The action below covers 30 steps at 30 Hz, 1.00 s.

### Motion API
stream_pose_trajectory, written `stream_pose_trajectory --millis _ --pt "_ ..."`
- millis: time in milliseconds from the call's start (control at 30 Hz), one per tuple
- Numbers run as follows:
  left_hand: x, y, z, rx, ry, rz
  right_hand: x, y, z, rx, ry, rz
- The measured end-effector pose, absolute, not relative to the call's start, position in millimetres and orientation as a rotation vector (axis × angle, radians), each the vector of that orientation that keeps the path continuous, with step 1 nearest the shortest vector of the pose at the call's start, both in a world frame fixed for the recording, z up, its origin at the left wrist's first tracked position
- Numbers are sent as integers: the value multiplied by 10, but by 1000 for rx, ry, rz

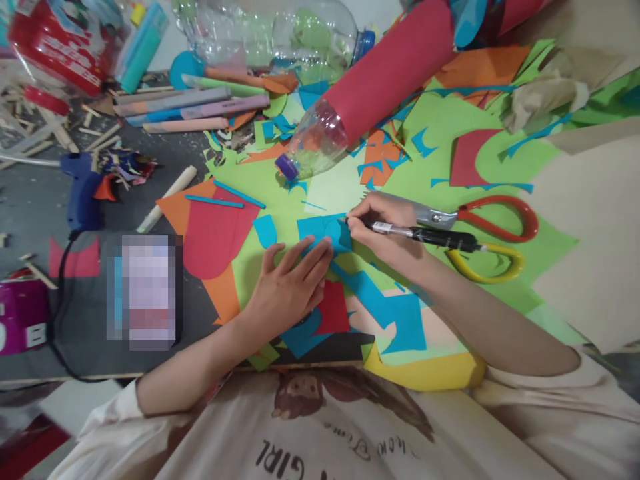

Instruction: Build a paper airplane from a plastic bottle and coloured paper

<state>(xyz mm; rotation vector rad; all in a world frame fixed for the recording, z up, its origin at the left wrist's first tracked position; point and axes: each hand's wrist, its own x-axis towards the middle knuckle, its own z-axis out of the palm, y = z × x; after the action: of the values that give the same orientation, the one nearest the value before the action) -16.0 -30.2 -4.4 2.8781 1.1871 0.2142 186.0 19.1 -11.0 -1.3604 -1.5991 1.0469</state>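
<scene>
My right hand [383,223] grips a black pen [425,235], its tip touching the right part of a small blue paper piece [313,227]. With fingers spread, my left hand [293,283] lies flat over the lower edge of that blue paper. To the left of it is a small rounded blue cutout [265,231], and two thin blue strips [215,201] lie beyond. Scissors with red and yellow handles [493,223] rest behind my right hand, which hides part of their blades. Larger blue offcuts [387,310] spread below my right wrist.
A plastic bottle wrapped in red paper [397,70] lies at the back, near a clear bottle [280,30]. Several markers [195,103] are at back left. A blue glue gun [83,190] and a blurred-out phone-like object [150,287] sit left. Paper scraps cover the table.
</scene>
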Motion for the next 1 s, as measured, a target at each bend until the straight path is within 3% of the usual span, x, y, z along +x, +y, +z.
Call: stream_pose_trajectory --millis 1000 --pt "-158 -309 -71 2859 1189 244 1910 202 -87 -1391 -1666 981"
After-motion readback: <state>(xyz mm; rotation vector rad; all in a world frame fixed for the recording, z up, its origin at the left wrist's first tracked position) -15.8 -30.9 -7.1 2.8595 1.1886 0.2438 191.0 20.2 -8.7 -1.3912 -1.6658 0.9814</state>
